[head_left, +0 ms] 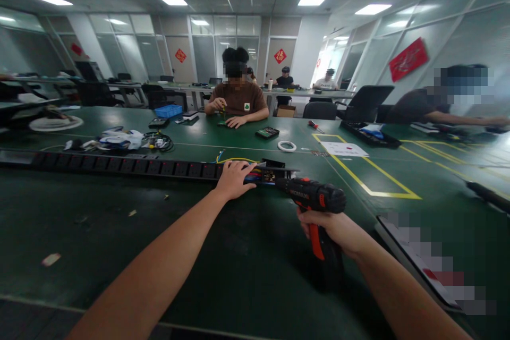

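My left hand (235, 179) grips a long black power strip (175, 169) near its right end, fingers over the top and thumb along the near side. Coloured wires show beside my fingers, and the strip's end is open there, with a small board or terminal piece (269, 175) in it. A yellow wire (239, 159) arches behind the strip. My right hand (324, 223) is closed round the handle of a black and orange cordless drill (314, 194). Its nose points left at the open end of the strip; whether the bit touches anything I cannot tell.
Behind the strip lie bagged cables (119, 139), a blue basket (168, 111), a black box of small parts (266, 132), a white ring (287, 146), a screwdriver (316, 126) and a paper sheet (345, 149). Across the green table (223, 265) a person in brown handles small parts.
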`<state>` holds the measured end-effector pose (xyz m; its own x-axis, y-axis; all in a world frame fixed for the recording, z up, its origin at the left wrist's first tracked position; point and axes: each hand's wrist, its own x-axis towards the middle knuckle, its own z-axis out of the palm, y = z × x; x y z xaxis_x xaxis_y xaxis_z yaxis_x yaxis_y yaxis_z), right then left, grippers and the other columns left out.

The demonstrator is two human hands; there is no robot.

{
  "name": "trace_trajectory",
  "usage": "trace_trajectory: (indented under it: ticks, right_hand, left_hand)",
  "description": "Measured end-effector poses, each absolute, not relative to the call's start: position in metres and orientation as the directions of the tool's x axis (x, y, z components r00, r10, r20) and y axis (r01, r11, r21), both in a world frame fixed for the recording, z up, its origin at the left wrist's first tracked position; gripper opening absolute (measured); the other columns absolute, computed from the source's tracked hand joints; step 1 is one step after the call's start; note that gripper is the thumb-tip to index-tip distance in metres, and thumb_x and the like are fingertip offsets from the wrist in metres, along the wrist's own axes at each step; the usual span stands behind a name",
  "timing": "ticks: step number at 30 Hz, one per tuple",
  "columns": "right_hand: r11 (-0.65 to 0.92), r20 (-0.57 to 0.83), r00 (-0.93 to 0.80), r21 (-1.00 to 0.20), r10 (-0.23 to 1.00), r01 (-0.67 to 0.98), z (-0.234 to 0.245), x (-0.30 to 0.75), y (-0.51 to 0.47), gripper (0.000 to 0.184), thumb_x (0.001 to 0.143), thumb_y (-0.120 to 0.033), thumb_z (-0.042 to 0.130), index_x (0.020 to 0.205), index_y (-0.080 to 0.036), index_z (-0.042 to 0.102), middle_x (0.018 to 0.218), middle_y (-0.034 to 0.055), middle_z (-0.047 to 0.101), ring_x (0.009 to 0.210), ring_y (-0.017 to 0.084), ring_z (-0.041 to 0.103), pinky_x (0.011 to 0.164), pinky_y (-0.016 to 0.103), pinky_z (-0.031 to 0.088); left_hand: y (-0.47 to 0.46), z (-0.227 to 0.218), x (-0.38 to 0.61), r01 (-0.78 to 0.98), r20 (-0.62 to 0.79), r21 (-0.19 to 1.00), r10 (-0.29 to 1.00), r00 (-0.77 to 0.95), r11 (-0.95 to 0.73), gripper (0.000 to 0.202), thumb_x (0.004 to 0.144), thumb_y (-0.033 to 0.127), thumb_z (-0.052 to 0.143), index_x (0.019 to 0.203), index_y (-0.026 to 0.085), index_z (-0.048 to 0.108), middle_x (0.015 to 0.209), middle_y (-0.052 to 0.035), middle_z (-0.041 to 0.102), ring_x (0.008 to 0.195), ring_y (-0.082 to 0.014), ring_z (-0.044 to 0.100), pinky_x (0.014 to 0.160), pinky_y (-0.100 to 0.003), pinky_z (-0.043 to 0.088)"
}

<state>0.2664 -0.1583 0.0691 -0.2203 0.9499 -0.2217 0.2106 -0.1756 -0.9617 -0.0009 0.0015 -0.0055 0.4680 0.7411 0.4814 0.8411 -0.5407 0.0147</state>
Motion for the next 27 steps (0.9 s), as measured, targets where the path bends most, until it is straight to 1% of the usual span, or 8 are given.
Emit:
trace_trajectory:
  ticks: [8,13,20,27]
  right_hand:
    - [-0.164,-0.216,-0.224,-0.959,0.95,0.229,0.0688,0.2662,-0.1583,0.018,0.068,-0.035,0.07,0.067,-0.019,0.063,0.058,0.0,0.059,0.056,0.017,0.055,0.06,0.03,0.045]
    - [-0.16,-0.211,-0.217,-0.96,0.953,0.23,0.0668,0.267,-0.1577,0.016,0.069,-0.034,0.07,0.068,-0.019,0.063,0.058,-0.0003,0.059,0.056,0.017,0.056,0.059,0.03,0.045]
    - [-0.159,-0.21,-0.232,-0.962,0.95,0.222,0.0683,0.2667,-0.1585,0.017,0.07,-0.034,0.07,0.068,-0.019,0.062,0.058,-0.0002,0.059,0.056,0.017,0.055,0.059,0.03,0.045]
    - [-0.163,-0.212,-0.214,-0.96,0.953,0.226,0.0688,0.2655,-0.1586,0.016,0.068,-0.033,0.07,0.066,-0.02,0.062,0.056,-0.0002,0.059,0.055,0.017,0.055,0.057,0.029,0.043]
  left_hand:
    - [0.0027,-0.0068,-0.0007,0.844,0.486,0.037,0.748,0.453,-0.535,0.078,0.088,0.061,0.065,0.154,0.028,0.04,0.138,-0.009,0.059,0.129,-0.0309,0.048,0.114,-0.05,0.025]
    - [0.0035,-0.0072,-0.0005,0.843,0.492,0.047,0.747,0.447,-0.536,0.071,0.087,0.061,0.065,0.148,0.03,0.047,0.14,-0.0079,0.058,0.131,-0.0312,0.048,0.115,-0.05,0.024]
    - [0.0025,-0.0055,-0.0002,0.841,0.487,0.054,0.75,0.448,-0.538,0.07,0.087,0.06,0.067,0.147,0.029,0.049,0.141,-0.0082,0.058,0.13,-0.0314,0.049,0.114,-0.05,0.025]
    - [0.0008,-0.0043,0.0005,0.845,0.481,0.055,0.756,0.444,-0.532,0.071,0.086,0.06,0.066,0.148,0.031,0.048,0.14,-0.0078,0.058,0.13,-0.0318,0.048,0.113,-0.049,0.026]
